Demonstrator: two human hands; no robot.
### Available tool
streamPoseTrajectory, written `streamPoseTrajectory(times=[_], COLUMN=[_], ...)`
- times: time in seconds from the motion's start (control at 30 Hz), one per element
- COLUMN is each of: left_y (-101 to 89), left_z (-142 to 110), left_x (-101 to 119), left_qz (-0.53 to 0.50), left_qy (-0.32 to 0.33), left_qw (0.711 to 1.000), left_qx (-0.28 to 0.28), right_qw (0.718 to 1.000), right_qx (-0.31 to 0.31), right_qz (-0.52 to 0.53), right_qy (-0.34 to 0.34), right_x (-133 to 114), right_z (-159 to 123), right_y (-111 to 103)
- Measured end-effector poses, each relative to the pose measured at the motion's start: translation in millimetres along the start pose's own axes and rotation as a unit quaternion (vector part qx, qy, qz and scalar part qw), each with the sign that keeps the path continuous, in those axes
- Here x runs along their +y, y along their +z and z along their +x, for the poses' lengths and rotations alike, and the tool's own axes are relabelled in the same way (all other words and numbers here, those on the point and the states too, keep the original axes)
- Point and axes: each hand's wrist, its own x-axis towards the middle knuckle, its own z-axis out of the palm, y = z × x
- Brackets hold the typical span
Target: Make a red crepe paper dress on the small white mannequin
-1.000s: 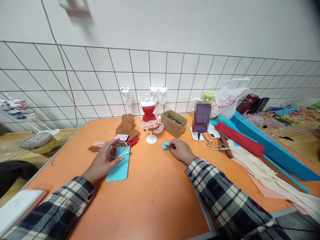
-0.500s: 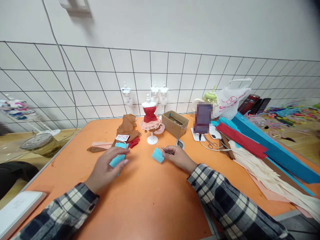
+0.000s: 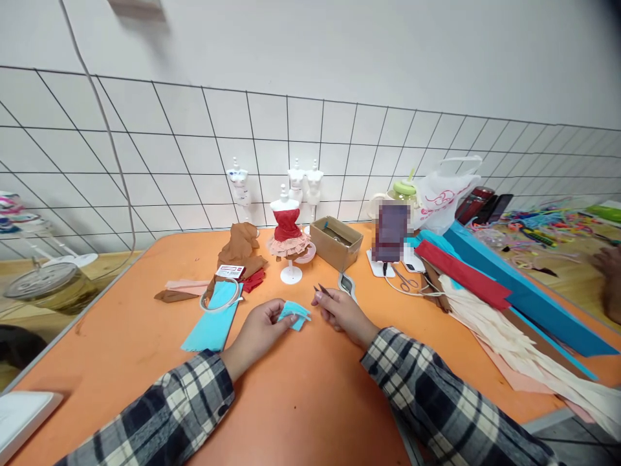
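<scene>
My left hand (image 3: 264,327) pinches a small light-blue piece of cloth (image 3: 295,313) between thumb and fingers, above the middle of the table. Just to its right, my right hand (image 3: 347,317) grips dark tweezers (image 3: 323,290), tips pointing up and left, apart from the cloth. A pale ring (image 3: 206,307) lies on a folded light-blue strip (image 3: 209,331) to the left. Behind my hands stands a small white dress form (image 3: 291,275) wearing a red bodice (image 3: 287,225) and a ruffled pink skirt (image 3: 286,246).
A cardboard box (image 3: 339,252) sits behind my right hand, a grey rounded object (image 3: 346,285) before it. Brown cloth (image 3: 237,249) lies left. A phone (image 3: 392,232), scissors (image 3: 405,281) and cream strips (image 3: 490,323) are right. Another person's hand (image 3: 609,281) shows at the far right.
My left hand has let go of the ring, moved right and taken hold of the small blue cloth. My right hand, still with the tweezers, has drawn the cloth nearer and released it.
</scene>
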Motion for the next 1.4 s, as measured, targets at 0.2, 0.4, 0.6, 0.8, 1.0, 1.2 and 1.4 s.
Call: streamPoseTrajectory(times=[0.2,0.4,0.6,0.8,1.0,1.2,1.4], left_y=[-5.9,-3.7,11.3,2.6,-5.5,-4.3,-1.1], left_z=[-5.2,-14.6,-16.2,-4.0,-2.9,-10.5,-8.7], left_x=[7.2,13.8,8.2,2.3,-1.0,5.3,7.1], left_qz=[0.216,0.230,-0.028,-0.140,-0.223,-0.207,-0.169], left_qy=[0.207,0.240,0.033,-0.022,-0.041,-0.013,-0.054], left_qw=[0.949,0.943,0.997,0.990,0.974,0.978,0.984], left_qx=[0.102,0.014,-0.061,-0.017,-0.008,-0.038,0.029], right_qw=[0.980,0.993,0.997,0.997,0.996,0.987,0.988], right_qx=[-0.116,-0.023,-0.039,-0.063,-0.037,-0.044,-0.050], right_qz=[0.127,0.112,-0.016,0.038,-0.048,-0.115,-0.077], right_qy=[0.104,0.034,-0.069,-0.031,-0.069,-0.107,-0.125], right_x=[-2.8,-0.1,1.4,-8.5,-6.0,-7.4,-11.3], right_z=[-14.2,-10.7,-7.2,-11.3,-3.4,-6.0,-8.0], right_y=[21.2,28.8,25.4,9.9,-8.9,-6.3,-9.4])
